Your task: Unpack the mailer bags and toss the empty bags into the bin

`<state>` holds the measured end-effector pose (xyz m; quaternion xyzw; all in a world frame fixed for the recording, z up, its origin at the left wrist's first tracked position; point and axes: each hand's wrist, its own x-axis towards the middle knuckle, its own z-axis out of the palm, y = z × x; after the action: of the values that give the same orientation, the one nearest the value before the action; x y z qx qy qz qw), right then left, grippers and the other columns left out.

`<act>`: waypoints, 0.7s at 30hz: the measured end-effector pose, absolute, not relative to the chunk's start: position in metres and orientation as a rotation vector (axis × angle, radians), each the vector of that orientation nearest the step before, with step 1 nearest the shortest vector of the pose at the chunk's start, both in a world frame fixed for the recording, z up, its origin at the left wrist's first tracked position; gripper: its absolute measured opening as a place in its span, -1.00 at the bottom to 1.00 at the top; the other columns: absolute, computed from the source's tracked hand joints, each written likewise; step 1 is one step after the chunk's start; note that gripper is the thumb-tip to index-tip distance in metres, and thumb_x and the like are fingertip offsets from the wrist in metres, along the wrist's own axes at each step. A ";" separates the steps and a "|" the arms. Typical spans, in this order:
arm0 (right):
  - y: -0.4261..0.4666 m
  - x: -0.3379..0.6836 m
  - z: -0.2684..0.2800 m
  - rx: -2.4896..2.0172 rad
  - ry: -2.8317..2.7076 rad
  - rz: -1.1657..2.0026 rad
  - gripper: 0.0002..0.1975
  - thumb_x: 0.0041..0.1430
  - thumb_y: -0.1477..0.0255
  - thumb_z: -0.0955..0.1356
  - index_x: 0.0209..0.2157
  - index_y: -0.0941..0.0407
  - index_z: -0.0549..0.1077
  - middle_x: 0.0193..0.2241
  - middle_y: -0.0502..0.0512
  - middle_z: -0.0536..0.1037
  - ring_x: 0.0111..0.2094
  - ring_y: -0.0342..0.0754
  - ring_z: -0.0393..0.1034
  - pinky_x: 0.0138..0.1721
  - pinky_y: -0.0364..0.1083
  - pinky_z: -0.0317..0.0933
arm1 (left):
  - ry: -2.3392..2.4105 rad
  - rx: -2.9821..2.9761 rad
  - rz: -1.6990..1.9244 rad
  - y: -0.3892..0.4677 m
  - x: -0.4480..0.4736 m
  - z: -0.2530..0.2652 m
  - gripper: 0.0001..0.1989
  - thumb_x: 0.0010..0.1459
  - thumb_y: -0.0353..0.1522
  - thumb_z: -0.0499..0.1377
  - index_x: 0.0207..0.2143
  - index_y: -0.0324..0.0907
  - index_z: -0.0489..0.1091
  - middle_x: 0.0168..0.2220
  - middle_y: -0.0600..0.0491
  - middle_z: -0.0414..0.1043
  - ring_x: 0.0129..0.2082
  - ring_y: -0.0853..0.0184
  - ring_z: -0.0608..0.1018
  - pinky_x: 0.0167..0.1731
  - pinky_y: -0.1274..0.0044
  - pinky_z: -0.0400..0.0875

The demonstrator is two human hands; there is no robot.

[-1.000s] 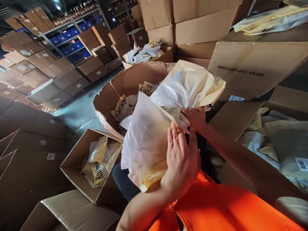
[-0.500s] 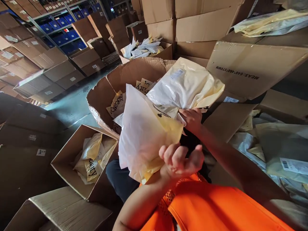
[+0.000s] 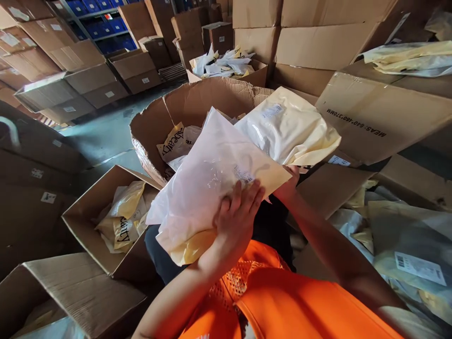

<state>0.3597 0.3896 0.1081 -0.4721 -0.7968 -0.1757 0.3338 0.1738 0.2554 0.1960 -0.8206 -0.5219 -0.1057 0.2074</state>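
Observation:
A white and pale yellow plastic packaging bag [image 3: 197,174] lies tilted above my lap, with a small barcode label [image 3: 243,174] on its upper face. My left hand [image 3: 238,212] rests flat on this bag, fingers stretched out just below the label. At the bag's right corner, my right hand [image 3: 287,183] grips it, its fingertips partly hidden behind the plastic. Just beyond, a second cream and white bag [image 3: 293,127] lies over the rim of a large round-walled carton [image 3: 208,94]. Inside that carton are more bags [image 3: 174,141] printed with black lettering.
To the left stands an open carton [image 3: 84,212] with a printed bag in it; another open carton [image 3: 84,292] is nearer. Grey bags [image 3: 406,245] fill a box at right. Behind are a carton of bags [image 3: 226,63] and stacked boxes [image 3: 325,47].
My left hand has come down from a raised, curled pose onto the bag. The bag has turned flatter, so its barcode label now shows. The view has shifted slightly.

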 end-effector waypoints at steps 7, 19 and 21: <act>0.391 0.360 0.105 -1.192 -2.004 -0.539 -0.61 0.23 0.45 0.24 -0.70 0.08 0.28 -0.73 0.01 0.14 -0.54 -0.08 0.10 -0.34 -0.02 -0.12 | -1.452 -2.306 -0.310 0.256 0.172 0.184 -0.36 0.22 -0.53 0.01 0.34 -0.05 0.18 0.41 0.23 0.00 0.28 0.07 0.30 -0.20 0.26 0.45; 0.386 0.357 0.123 -1.146 -1.989 -0.614 -0.65 0.27 0.46 0.21 -0.54 0.03 0.49 -0.65 -0.01 0.40 -0.52 -0.08 0.28 -0.32 -0.03 -0.02 | -1.524 -2.410 -0.391 0.244 0.161 0.210 -0.36 0.12 -0.63 -0.06 0.29 -0.44 0.21 0.34 -0.20 0.16 0.33 0.15 0.27 0.07 0.33 0.32; 0.384 0.354 0.131 -1.054 -1.958 -0.712 -0.69 0.26 0.47 0.24 -0.49 0.04 0.52 -0.60 -0.01 0.48 -0.51 -0.09 0.31 -0.32 -0.03 -0.01 | -1.585 -2.443 -0.520 0.237 0.143 0.221 -0.37 0.14 -0.63 -0.05 0.28 -0.30 0.24 0.30 -0.10 0.27 0.34 0.20 0.24 0.19 0.30 0.19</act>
<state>0.3539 0.3844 0.1313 -0.4151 -0.7712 -0.2806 0.3926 0.1429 0.2367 0.2206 -0.8224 -0.5335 -0.1750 0.0915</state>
